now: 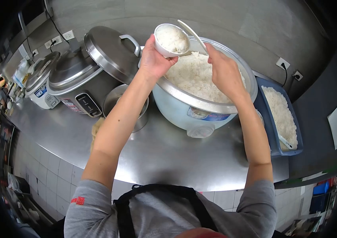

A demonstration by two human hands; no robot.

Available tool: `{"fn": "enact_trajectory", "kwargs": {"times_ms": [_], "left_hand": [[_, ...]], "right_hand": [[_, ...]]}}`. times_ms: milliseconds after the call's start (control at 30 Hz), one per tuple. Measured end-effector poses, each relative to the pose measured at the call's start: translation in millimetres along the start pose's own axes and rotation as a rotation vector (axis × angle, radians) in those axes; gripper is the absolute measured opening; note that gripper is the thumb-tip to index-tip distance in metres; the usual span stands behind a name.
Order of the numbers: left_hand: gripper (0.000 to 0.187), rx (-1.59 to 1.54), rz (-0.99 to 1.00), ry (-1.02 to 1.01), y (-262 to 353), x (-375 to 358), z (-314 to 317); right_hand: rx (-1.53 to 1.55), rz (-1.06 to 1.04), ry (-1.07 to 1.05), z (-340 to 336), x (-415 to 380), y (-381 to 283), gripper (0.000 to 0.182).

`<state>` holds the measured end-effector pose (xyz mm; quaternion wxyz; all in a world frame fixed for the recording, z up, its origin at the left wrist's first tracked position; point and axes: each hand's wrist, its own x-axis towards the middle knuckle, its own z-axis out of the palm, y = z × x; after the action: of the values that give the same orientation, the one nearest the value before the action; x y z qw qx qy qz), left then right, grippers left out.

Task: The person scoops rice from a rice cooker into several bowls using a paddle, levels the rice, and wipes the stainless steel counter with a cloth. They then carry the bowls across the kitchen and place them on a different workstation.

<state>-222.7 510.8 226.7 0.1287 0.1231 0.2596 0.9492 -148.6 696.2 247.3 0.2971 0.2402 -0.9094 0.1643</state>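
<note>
A white bowl (161, 47) with rice in it is tilted in my left hand (154, 61), above the left rim of a large open rice cooker (184, 115). My right hand (224, 70) is closed round the handle of a pale rice paddle (192, 32), whose far end points up and left, beside the bowl. White rice (200, 77) fills much of the cooker below both hands.
Left of the cooker stand a metal pot (140, 121), a leaning steel lid (107, 49) and two closed cookers, one grey (73, 101), one white (43, 97). A blue tub (273, 135) of rice with a utensil sits right on the steel counter (164, 158).
</note>
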Motion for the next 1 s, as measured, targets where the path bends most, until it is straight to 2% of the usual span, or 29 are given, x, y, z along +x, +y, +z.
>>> {"fn": "enact_trajectory", "kwargs": {"times_ms": [67,200,300,400,433,500,567,667,767,867,900,1000], "left_hand": [[0.05,0.058,0.001,-0.03,3,-1,-5],[0.051,0.065,-0.004,-0.024,7,-9,-6],[0.053,0.029,-0.058,-0.074,21,-23,-17],[0.057,-0.069,-0.146,-0.139,26,-28,-18],[0.059,-0.048,-0.143,-0.155,26,-27,-18],[0.062,-0.008,-0.128,-0.186,24,-25,-19],[0.064,0.019,-0.089,-0.129,25,-29,-21],[0.066,0.005,0.003,-0.104,28,-37,-20],[0.065,-0.073,0.12,-0.073,18,-39,-15],[0.064,-0.115,0.183,-0.04,9,-40,-20],[0.064,-0.122,0.221,-0.039,10,-43,-20],[0.069,-0.136,0.27,-0.127,24,-54,-30]], "right_hand": [[0.065,-0.1,-0.005,3,-10,-8,0.057],[0.125,-0.171,-0.013,-8,-8,-2,0.051],[0.203,0.148,-0.038,-43,-6,2,0.044],[0.185,0.105,-0.058,-1,-8,29,0.044],[0.243,-0.059,0.034,11,-9,21,0.045],[0.168,-0.111,-0.011,15,-9,0,0.048],[0.092,-0.181,0.013,12,-7,-5,0.049],[0.295,0.16,-0.075,-9,-12,-18,0.045],[0.408,0.032,0.024,26,-23,-44,0.04],[0.314,-0.067,0.302,57,-6,-67,0.044],[0.298,-0.097,0.287,56,-2,-65,0.042],[0.432,0.076,0.075,31,-9,-56,0.042]]}}
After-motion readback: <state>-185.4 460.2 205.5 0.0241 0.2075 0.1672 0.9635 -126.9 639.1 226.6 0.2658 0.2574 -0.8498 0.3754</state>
